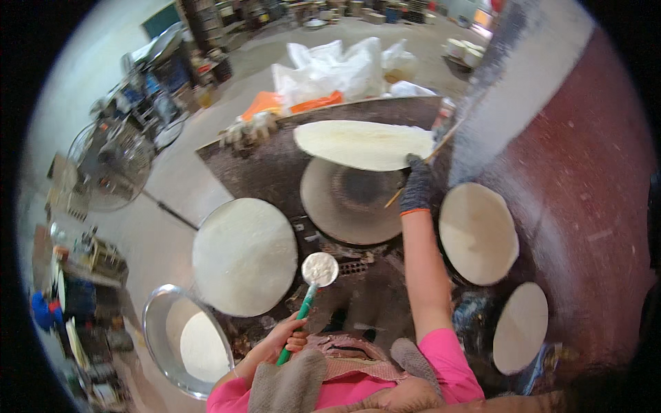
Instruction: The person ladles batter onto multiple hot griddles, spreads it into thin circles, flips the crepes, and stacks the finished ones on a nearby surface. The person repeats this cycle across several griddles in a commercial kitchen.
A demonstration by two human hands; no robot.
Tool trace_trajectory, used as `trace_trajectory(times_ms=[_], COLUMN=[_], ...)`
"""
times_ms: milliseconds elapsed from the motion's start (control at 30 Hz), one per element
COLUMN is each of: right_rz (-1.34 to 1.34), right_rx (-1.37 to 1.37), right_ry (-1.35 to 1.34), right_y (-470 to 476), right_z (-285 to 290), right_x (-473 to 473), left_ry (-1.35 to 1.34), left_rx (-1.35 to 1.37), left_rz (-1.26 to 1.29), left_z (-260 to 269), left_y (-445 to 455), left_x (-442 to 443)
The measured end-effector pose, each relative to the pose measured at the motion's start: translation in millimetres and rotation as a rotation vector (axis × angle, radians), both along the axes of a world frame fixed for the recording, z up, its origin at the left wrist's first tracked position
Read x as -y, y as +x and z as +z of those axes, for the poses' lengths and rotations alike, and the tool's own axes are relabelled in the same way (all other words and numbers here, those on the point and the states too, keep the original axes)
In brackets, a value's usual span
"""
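My bare left hand [288, 338] grips the green handle [304, 307] of a ladle whose round bowl [320, 269] is full of white batter. My right hand [417, 183], in a dark grey knit glove with an orange cuff, reaches far forward. It pinches the near right edge of a large, thin pale flatbread [361, 144]. A thin wooden stick [445, 143] passes by the same hand, seemingly held in it. Below the flatbread is a round, dark-centred griddle [356, 206], its far side covered from view.
A pale batter sheet covers the left griddle [245, 258]; others cover two right griddles [479, 235] [520, 329]. A metal basin [155, 338] of white batter stands lower left. A pedestal fan [111, 165] is at left, white plastic bags [335, 69] beyond the dark worktop [258, 170].
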State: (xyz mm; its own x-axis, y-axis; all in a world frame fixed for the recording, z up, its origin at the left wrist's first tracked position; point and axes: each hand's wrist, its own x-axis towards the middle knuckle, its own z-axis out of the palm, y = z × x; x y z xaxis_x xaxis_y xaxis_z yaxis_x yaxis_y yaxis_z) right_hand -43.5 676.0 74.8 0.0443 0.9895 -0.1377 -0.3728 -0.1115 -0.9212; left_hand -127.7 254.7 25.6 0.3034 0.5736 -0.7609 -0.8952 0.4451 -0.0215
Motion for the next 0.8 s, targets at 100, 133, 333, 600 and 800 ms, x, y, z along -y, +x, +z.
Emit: trace_trajectory(times_ms=[100,133,333,600,800], right_rz=[-0.122,-0.04,-0.276,-0.812,-0.884], right_rx=[0.184,0.395,-0.182,0.988,1.376], right_ry=[0.056,-0.113,-0.101,-0.103,-0.318], right_y=[52.2,81.0,324.1,823.7,1026.3], right_z=[-38.5,-49.8,-75.1,-15.6,162.1], right_x=[21.3,31.1,192.9,540.9,723.4], left_ry=[0.051,-0.032,-0.042,0.009,-0.013], left_rx=[0.006,-0.013,0.166,0.188,0.483], left_rz=[-0.058,-0.079,-0.493,-0.553,-0.827], left_z=[-7.7,-9.2,-20.8,-35.8,-18.8], left_y=[5.7,9.6,51.7,263.5,412.5], left_x=[4.1,6.3,8.2,-6.2,-3.1])
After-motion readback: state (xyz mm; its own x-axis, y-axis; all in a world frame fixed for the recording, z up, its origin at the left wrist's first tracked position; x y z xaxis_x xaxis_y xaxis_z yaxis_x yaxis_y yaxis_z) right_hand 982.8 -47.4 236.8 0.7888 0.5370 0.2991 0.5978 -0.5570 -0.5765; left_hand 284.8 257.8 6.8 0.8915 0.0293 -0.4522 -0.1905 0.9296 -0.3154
